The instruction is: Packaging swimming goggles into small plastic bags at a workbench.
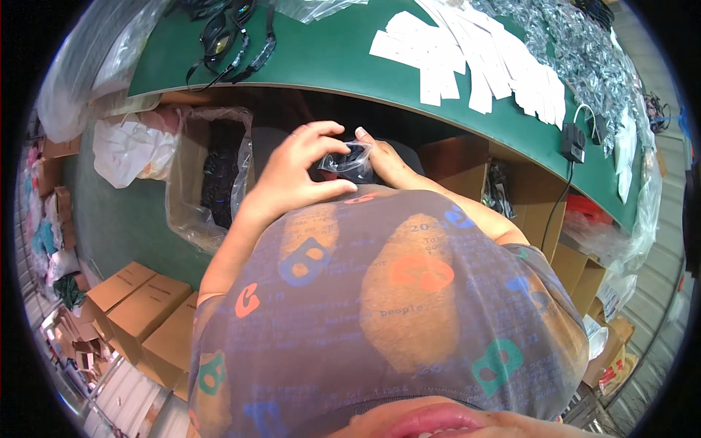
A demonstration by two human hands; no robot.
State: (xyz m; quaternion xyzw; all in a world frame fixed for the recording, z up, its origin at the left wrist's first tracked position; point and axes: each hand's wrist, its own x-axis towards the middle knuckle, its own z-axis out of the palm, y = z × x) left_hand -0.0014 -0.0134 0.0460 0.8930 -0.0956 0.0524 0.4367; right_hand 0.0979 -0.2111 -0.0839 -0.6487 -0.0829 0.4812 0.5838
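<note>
In front of my body, at the table's near edge, a small clear plastic bag [350, 166] with something black inside is between my two hands. My left hand [296, 166] curls around its left side, with the thumb below and the fingers above. On the other side my right hand [393, 166] grips the bag, its thumb pointing up and its other fingers hidden. The black contents look like goggles, but the film and my hands partly cover them. Several black swim goggles [219, 45] lie at the table's far left.
The green table [328, 62] carries white paper slips [475, 55], a heap of clear plastic packages [584, 66] and a black adapter [573, 142] with a hanging cable. A lined carton [193, 175] with dark items stands left; closed cartons [146, 306] sit lower left; an open carton [456, 160] is under the table.
</note>
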